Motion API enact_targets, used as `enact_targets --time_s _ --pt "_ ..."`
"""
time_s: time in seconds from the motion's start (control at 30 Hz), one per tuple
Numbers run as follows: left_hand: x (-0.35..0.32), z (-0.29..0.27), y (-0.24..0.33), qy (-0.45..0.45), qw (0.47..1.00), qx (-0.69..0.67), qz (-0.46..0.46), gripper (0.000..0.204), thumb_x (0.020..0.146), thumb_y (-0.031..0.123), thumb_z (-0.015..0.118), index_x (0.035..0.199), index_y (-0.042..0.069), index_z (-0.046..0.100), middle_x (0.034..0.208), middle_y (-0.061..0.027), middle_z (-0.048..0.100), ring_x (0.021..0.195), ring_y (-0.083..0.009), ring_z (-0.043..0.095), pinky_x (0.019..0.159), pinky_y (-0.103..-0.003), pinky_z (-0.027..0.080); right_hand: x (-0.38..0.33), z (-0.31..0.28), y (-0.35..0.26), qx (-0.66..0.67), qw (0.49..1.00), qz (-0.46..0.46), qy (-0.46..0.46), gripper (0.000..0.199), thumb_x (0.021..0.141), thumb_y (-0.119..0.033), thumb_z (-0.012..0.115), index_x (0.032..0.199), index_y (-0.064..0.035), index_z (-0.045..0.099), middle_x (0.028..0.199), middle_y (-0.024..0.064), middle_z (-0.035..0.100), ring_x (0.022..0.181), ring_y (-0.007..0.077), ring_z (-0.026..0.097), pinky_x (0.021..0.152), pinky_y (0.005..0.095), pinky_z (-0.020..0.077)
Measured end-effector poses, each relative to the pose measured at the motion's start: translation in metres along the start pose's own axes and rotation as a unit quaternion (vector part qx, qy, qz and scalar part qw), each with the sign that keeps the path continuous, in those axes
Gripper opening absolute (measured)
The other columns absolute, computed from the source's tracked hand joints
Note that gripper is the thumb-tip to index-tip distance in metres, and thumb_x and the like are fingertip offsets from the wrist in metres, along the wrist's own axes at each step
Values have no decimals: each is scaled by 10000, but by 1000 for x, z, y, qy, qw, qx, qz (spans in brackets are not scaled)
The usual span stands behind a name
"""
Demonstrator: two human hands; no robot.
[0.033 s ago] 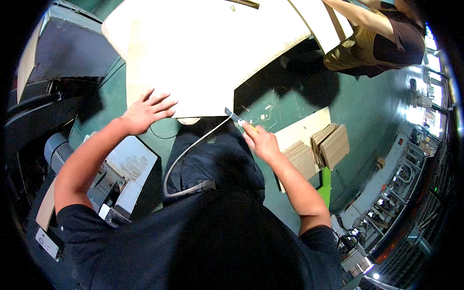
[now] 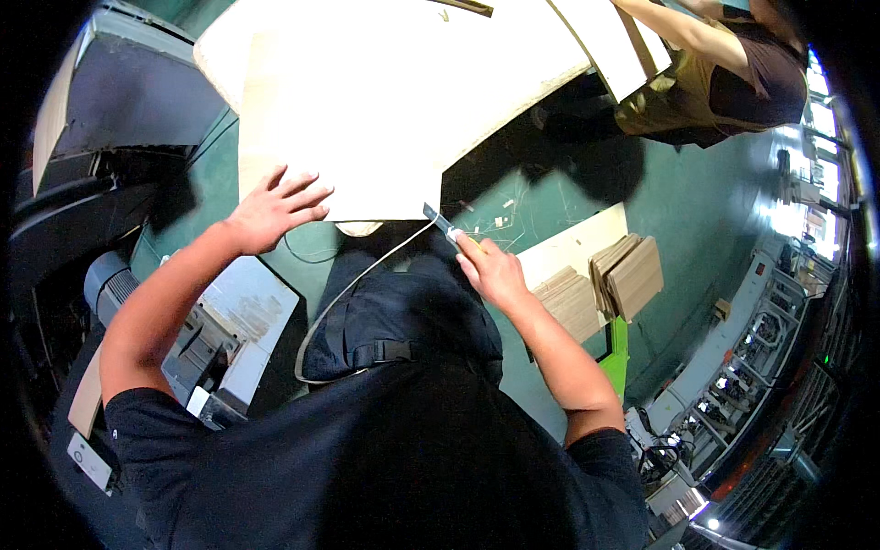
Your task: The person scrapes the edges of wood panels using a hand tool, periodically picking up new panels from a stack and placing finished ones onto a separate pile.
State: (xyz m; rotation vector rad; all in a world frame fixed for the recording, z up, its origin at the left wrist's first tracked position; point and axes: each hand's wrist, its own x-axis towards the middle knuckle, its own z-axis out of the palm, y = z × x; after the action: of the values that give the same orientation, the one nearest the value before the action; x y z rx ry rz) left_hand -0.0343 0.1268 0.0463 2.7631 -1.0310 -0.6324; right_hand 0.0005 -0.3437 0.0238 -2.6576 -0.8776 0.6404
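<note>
Nothing visibly changes between the two pictures. The left hand (image 2: pixel 275 209) lies flat on the pale board (image 2: pixel 385 101) at upper centre as before, and the right hand (image 2: pixel 490 270) grips the same slim tool (image 2: pixel 440 223) at the board's lower edge.

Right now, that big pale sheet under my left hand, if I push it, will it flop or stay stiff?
The pale sheet probably stays fairly stiff: its edge runs clean and flat past the support, with no visible sag. It looks thin, so likely light for its size. With the left hand spread flat on it and the right hand working a cutting tool at its edge, it could slide.
</note>
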Motion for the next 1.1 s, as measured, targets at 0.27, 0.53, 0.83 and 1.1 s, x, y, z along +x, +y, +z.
enact_targets --time_s 0.27,0.53,0.83,1.1 --pt "98 2 72 143 967 -92 -192 913 827 568 803 1543 92 494 1690 -188 378 1600 -389 288 1250 -733 163 4 -4 -4 23 1000 -6 15 494 1025 -368 684 1508 -343 586 976 128 656 710 398 710 633 525 611" --pt "114 25 80 201 944 -106 -241 938 756 607 845 1517 138 559 1710 -140 374 1612 -317 291 1260 -722 144 33 -23 16 -32 998 -43 -22 467 1016 -373 693 1476 -371 613 953 116 644 692 393 706 616 519 608" --pt "114 22 83 197 943 -107 -247 915 745 593 843 1478 119 572 1702 -155 370 1607 -334 284 1255 -731 135 99 -33 28 -46 997 -54 41 468 1030 -378 676 1486 -387 568 933 114 625 720 401 702 635 541 593" --pt "170 -6 127 189 912 -151 -331 1172 710 718 815 1575 24 434 1731 -258 251 1630 -431 182 1217 -811 77 98 -30 30 8 995 -72 73 458 1026 -365 680 1475 -336 594 938 113 655 744 380 718 662 510 605"
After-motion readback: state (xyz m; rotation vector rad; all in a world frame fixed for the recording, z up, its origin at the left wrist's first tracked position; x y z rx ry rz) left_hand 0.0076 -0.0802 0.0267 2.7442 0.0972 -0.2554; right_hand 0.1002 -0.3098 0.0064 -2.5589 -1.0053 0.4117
